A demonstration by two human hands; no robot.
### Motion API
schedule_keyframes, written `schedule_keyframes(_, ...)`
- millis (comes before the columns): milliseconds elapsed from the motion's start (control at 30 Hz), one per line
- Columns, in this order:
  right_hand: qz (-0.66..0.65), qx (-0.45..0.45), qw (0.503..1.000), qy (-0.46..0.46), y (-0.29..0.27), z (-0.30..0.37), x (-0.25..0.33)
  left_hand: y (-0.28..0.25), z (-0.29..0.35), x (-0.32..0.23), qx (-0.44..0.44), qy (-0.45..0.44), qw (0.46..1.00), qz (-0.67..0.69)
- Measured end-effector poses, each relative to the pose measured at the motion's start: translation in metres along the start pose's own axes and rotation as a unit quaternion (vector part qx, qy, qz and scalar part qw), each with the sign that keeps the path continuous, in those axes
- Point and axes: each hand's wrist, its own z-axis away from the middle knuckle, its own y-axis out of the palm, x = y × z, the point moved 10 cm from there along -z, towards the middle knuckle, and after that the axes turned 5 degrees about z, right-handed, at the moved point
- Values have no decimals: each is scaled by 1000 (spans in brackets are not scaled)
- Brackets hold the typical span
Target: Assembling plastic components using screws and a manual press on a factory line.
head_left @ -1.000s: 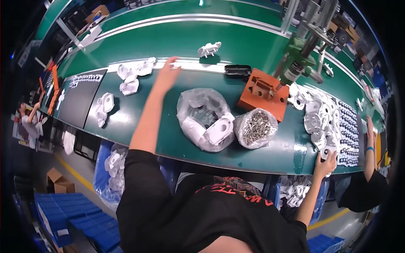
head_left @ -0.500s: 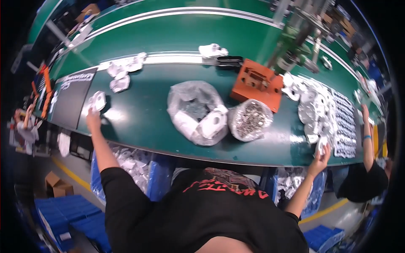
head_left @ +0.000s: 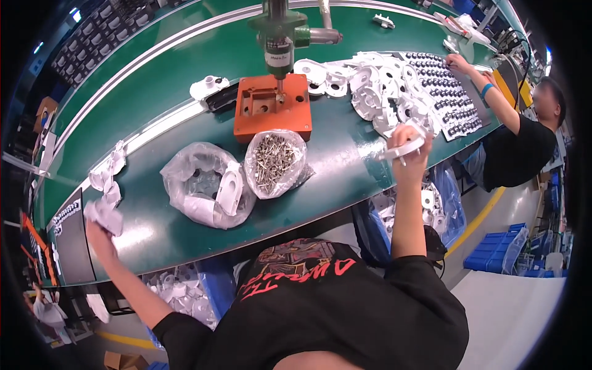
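Note:
My right hand (head_left: pixel 412 165) is closed on a white plastic housing (head_left: pixel 401 150), raised over the bench just in front of a heap of similar white housings (head_left: pixel 383 89). On the far left, my left hand (head_left: pixel 100 240) grips another white plastic housing (head_left: pixel 106 217), smeared by motion, near a dark mat (head_left: pixel 74 243). Between the hands stand a clear bag of screws (head_left: pixel 275 163) and a larger open plastic bag (head_left: pixel 179 185) with a white housing (head_left: pixel 230 190) at its edge. Behind them sits an orange fixture block (head_left: pixel 290 126) beneath a green-collared driver tool (head_left: pixel 279 46).
Several white housings (head_left: pixel 111 176) lie at the left by the rail. A sheet with rows of dark parts (head_left: pixel 453 102) is at the right, where a co-worker's arm (head_left: pixel 493 92) reaches in. Blue-lined bins of white parts (head_left: pixel 185 293) stand below the bench edge.
My view has swung to the right. The right hand has lifted a white housing off the near end of the heap. The left hand still holds its housing at the left.

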Motion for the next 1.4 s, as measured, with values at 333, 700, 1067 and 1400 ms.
schedule_keyframes(333, 157, 244, 954, 80, 205, 33, 15, 349, 178, -89, 383, -11, 903, 194)
schedule_keyframes(700, 70, 197, 963, 172, 206, 44, -9, 367, 212, -90, 325, 80, 932, 137)
schedule_keyframes(1067, 90, 173, 962, 191, 200, 50, -32, 353, 216, -97, 254, 192, 937, 143)
schedule_keyframes(1400, 3, 130, 968, 214, 199, 40, -34, 367, 214, -78, 305, 32, 912, 271)
